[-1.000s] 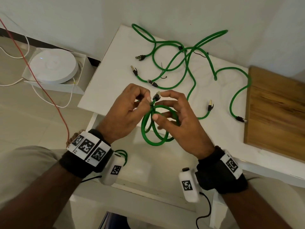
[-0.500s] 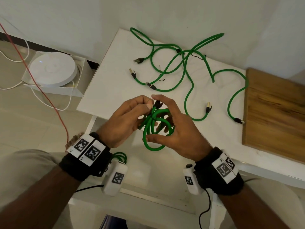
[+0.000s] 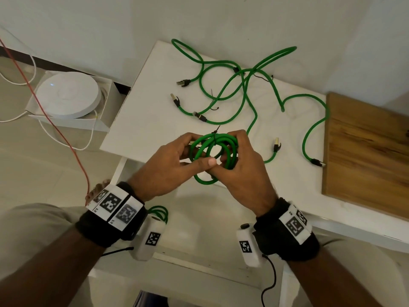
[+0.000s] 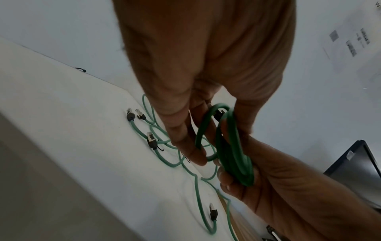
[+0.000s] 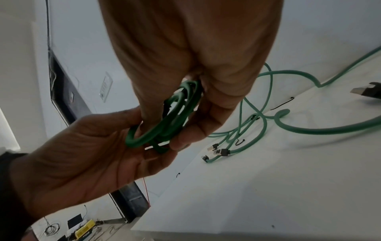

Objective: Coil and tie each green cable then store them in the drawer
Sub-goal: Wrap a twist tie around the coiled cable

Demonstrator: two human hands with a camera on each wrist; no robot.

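A coiled green cable hangs over the front edge of the white table, and both hands hold it. My left hand grips the coil's left side, thumb across its front. Gripping the right side is my right hand. A thin black tie sticks up from the top of the coil. In the left wrist view the coil sits between my left hand and the right hand. Several loose green cables lie tangled on the table. Another green coil lies in the open drawer.
A wooden board covers the table's right end. On the floor at left a white round device sits in a box, with a red wire and white cords beside it. The wall runs close behind the table.
The hands have drawn together round the coil and turned it flatter towards the camera. The left hand no longer pinches at the plug end; the black tie now shows on top.
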